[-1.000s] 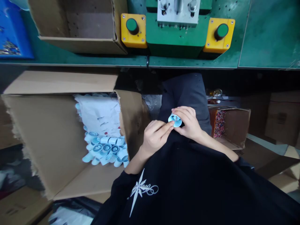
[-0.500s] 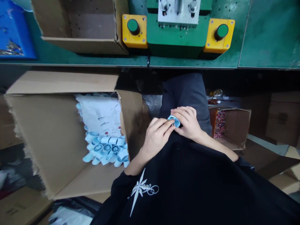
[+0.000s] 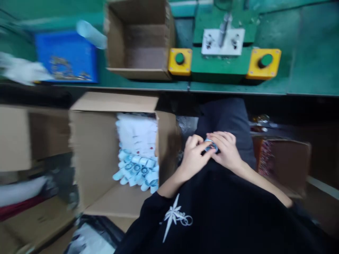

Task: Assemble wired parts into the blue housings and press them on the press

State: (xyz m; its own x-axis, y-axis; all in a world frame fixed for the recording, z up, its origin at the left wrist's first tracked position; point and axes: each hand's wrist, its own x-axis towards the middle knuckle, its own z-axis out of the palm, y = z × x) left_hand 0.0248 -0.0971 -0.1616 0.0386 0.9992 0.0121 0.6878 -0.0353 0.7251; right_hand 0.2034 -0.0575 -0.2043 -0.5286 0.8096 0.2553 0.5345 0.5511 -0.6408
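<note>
In front of my lap, my right hand (image 3: 225, 148) is wrapped round a light blue plastic cup-shaped part (image 3: 208, 143), its open end facing my left hand. My left hand (image 3: 194, 155) is closed, with thumb and forefinger reaching into that opening on a small metal part (image 3: 212, 146), which is blurred and partly covered. To the left stands a cardboard box (image 3: 92, 158) holding several similar light blue parts (image 3: 136, 168) under a white sheet (image 3: 139, 135).
On the green bench (image 3: 312, 67) are a press (image 3: 222, 42) with two yellow button boxes (image 3: 180, 67), a cardboard box (image 3: 139, 74), and a blue tray (image 3: 79, 46) of small metal pieces. A light blue tube-like part (image 3: 91, 34) lies beside the tray. Another box (image 3: 288, 162) stands right of my legs.
The whole view has shifted, bringing more of the bench's left side into sight. My left fingers reach further over the blue part's opening; my right hand keeps its hold.
</note>
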